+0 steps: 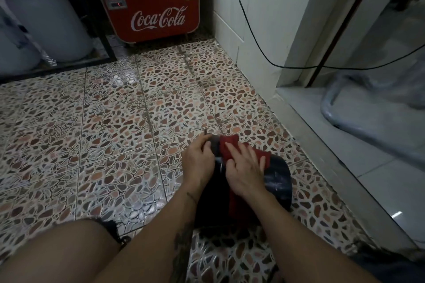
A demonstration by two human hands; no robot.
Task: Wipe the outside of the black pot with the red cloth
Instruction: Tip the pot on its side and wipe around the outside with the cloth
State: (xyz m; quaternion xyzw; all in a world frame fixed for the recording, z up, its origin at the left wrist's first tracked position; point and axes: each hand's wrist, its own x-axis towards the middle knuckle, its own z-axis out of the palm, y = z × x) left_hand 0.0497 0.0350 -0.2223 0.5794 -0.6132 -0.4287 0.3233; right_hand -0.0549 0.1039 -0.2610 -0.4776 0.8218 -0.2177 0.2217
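Hands work low over a pebble-patterned tile floor [110, 122]; the black pot [279, 181] rests there, tipped on its side. The right hand [243, 167] presses the red cloth [230, 145] flat against the pot, fingers spread; the left hand [199, 156] curls closed around the pot's rim.

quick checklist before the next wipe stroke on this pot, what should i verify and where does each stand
1. Left hand steadying the black pot at its far end: ok.
2. Right hand pressed flat on the red cloth: ok.
3. Cloth in contact with the pot's outside: ok, draped over the upper side.
4. Pot supported on the tiled floor: ok, though tilted.
5. Underside and near side wiped: cannot tell, hidden by the arms.
6. Black cable clear of the hands: ok.
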